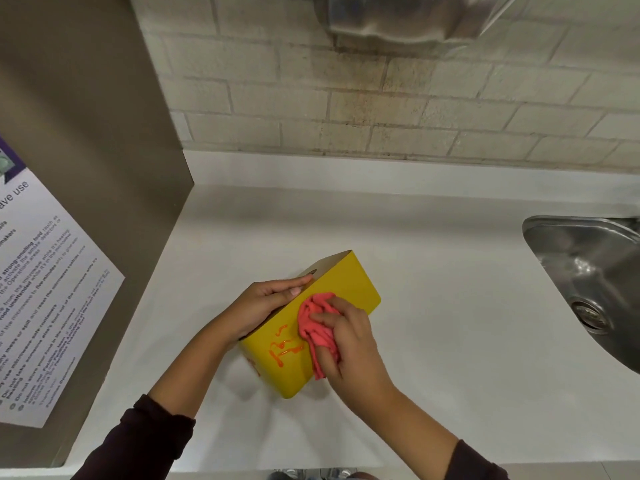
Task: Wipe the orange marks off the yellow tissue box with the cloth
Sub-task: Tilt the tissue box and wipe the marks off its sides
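Head view: I find the yellow tissue box lying on the white counter, well left of the steel sink, its broad yellow face turned up toward me. The left hand clamps the box along its far top edge, fingers flat. The right hand is closed around the bunched pink cloth, pressing it onto that face. The orange marks lie just left of the cloth — uncovered, unsmeared. My judgement: the wipe should travel toward the near-left corner with firm, even pressure, the left hand bracing against sliding — refolding to clean cloth would limit smearing.
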A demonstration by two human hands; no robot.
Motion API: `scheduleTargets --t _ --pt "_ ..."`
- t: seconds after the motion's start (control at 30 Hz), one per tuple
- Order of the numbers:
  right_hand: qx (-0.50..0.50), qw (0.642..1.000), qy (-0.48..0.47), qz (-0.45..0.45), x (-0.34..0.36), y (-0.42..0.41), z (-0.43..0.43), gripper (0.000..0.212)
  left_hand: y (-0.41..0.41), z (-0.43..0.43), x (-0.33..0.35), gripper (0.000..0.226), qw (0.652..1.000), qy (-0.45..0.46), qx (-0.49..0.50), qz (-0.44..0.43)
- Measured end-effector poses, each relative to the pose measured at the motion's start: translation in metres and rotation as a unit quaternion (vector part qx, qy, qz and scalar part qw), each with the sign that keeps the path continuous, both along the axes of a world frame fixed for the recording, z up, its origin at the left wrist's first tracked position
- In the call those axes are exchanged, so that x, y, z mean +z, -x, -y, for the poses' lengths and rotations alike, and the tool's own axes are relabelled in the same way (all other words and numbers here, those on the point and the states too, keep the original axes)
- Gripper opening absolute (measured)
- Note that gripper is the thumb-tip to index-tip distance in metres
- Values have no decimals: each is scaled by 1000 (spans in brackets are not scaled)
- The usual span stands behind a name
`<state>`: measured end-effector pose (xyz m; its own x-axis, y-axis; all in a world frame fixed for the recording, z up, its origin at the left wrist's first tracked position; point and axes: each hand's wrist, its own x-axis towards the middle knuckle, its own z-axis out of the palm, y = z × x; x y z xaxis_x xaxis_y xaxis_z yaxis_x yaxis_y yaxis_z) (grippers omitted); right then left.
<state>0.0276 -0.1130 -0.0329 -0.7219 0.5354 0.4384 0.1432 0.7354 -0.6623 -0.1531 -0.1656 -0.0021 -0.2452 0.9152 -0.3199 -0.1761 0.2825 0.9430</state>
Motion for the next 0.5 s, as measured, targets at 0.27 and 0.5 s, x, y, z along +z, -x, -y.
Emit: scheduleTargets --t 0.27,0.5 --pt "-73 997 12 38 -2 -21 -35 36 2 0 0 31 1000 12 -16 -22" --pt "-79 996 29 6 7 5 -16 35 2 1 -3 32 1000 14 8 1"
